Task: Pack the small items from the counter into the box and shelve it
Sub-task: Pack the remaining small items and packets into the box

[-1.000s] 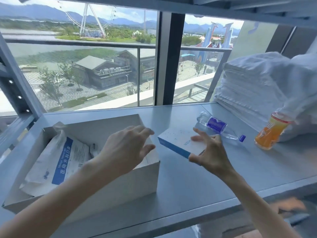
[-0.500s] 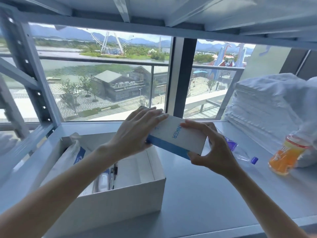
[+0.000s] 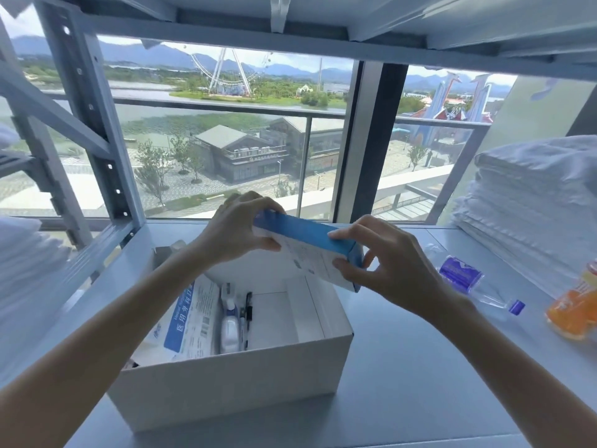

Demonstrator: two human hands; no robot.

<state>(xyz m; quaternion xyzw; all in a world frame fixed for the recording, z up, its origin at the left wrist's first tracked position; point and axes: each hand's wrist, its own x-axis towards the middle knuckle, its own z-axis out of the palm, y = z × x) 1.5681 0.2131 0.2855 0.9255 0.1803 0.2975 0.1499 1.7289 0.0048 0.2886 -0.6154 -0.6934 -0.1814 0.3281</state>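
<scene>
Head camera shows both hands meeting at the centre of the frame, above the open white box (image 3: 242, 373); between them is a small blue-and-white carton (image 3: 310, 250), tilted with its blue edge uppermost and its lower corner dipping over the box's far right side. The left hand (image 3: 239, 231) curls its fingers over the carton's upper left end; the right hand (image 3: 397, 270) pinches the right end, fingertips on the blue edge and thumb on the white face; both are grasping it. The carton hangs in the air and appears clear of both the box rim and the counter (image 3: 403, 367).

It looks like stiff printed cardboard, probably light (what is inside cannot be told); the glossy faces may slip, so the short ends or long edges, as held now, seem the safest purchase; it should keep its shape under a firm pinch.

Inside the box, a mask packet (image 3: 190, 318) lies at the left with a white bottle (image 3: 229, 328) and a dark pen (image 3: 248, 308) beside it; the floor showing to their right looks like room for the carton laid flat. At the right of the frame a water bottle (image 3: 465, 279) and an orange bottle (image 3: 575, 308) lie on the counter, likely yet to be packed.
</scene>
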